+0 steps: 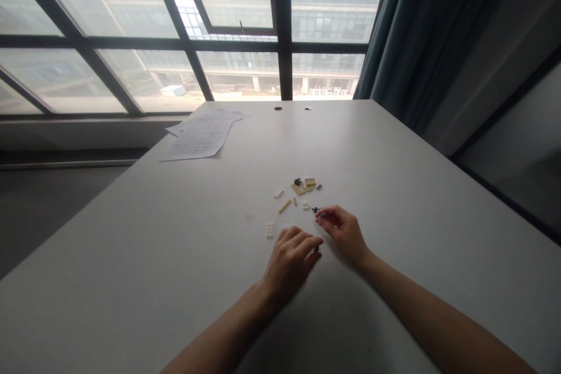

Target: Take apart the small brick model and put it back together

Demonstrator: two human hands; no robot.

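Note:
My left hand [294, 254] is closed in a pinch on a small dark building brick [316, 249], just above the white table [175, 245]. Beyond it and to the right, my right hand [344, 228] has its fingers drawn together at a dark brick [315, 210]; whether it grips that piece or another is hidden by the fingertips. Past both hands lies a tan plate piece [300, 189] with a black piece [297, 182] on or against it. A long tan brick [284, 206] and a white brick [305, 205] rest nearer. Left of my left hand is a cream brick [270, 230].
Printed paper sheets [199, 137] lie at the table's far left. Two round cable holes, one of them here [277, 108], sit near the far edge. Behind the table are windows [241, 70], with a dark blue curtain [403, 41] on the right.

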